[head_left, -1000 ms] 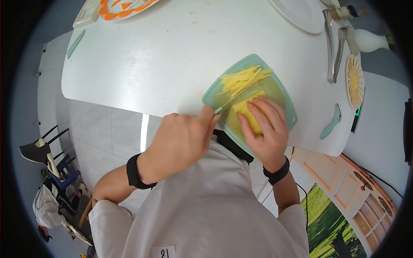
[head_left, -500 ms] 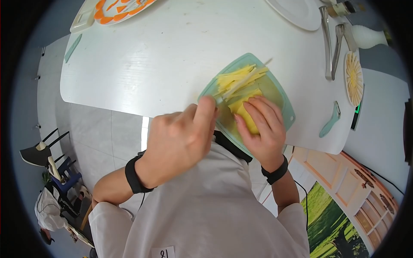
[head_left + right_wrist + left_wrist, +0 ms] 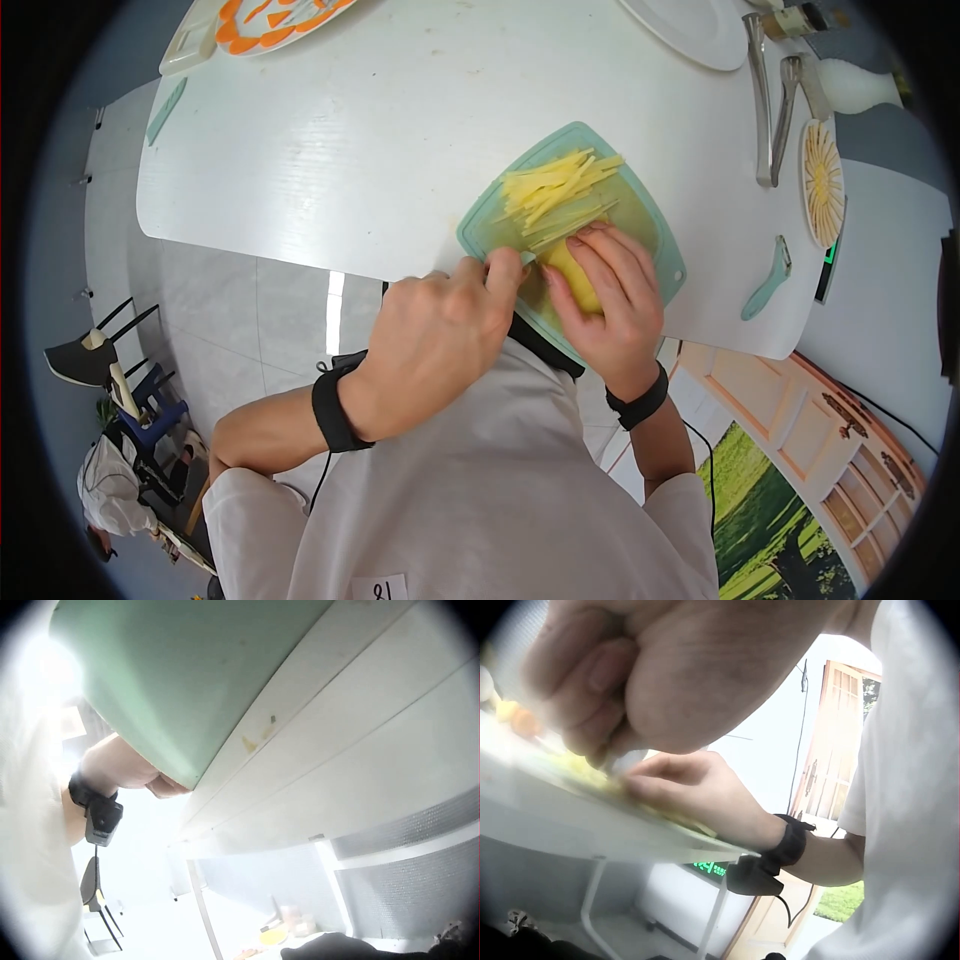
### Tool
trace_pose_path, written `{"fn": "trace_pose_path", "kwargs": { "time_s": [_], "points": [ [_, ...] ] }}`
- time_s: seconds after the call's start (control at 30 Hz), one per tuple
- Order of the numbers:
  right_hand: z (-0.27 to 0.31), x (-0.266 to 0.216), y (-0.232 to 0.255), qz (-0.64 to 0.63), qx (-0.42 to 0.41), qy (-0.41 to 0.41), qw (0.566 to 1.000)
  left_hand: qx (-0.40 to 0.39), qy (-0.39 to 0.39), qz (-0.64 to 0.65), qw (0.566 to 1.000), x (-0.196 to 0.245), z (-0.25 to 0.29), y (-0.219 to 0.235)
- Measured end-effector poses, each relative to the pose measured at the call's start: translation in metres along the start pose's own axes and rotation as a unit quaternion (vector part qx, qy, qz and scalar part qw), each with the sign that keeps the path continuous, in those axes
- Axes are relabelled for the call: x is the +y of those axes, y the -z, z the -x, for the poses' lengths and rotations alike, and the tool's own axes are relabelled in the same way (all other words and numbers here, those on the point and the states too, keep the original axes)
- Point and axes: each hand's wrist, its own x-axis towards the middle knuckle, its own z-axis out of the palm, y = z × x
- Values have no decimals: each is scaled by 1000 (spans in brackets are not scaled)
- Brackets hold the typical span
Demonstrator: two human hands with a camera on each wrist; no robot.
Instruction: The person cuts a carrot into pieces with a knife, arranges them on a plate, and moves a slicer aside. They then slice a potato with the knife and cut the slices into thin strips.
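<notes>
My left hand [image 3: 440, 330] grips a knife [image 3: 528, 258] by its mint handle, low beside the near-left end of a peeled yellow potato [image 3: 572, 280]. The hand hides most of the knife. My right hand [image 3: 615, 300] holds the potato down with fingers bent over its top. Both hands work over a mint cutting board [image 3: 655, 215]. Thin yellow strips [image 3: 555, 185] lie heaped on its far part, with freshly cut slices beside the potato. In the left wrist view, the left hand [image 3: 660, 682] looms large with its fingers curled, and the right hand [image 3: 705, 791] is beyond it.
On the white table [image 3: 330, 150] are a plate of orange slices [image 3: 270, 40], a white plate [image 3: 690, 30], tongs [image 3: 765, 110], an oval dish of fanned slices [image 3: 823, 185], a peeler [image 3: 770, 282] and a mint-coloured tool [image 3: 167, 110] at the left edge.
The knife blade swung up across the strips, then came back down beside the potato with my left hand. My right hand has stayed nearly in place on the potato.
</notes>
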Motion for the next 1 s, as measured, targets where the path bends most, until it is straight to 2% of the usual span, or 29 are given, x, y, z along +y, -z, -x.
{"fn": "trace_pose_path", "kwargs": {
  "time_s": [0.37,0.47,0.77,1.0],
  "points": [
    [0,-1,0,1,-4,-4,1000,1,-3,4,1000,-3,3,-2],
    [0,0,0,-5,-3,-5,1000,26,-8,32,999,-4,2,-1],
    [0,0,0,0,-3,-4,1000,24,-4,31,999,-6,1,0],
    [0,0,-1,-1,-4,-3,1000,-8,-8,14,1000,-7,1,-1]
  ]
}}
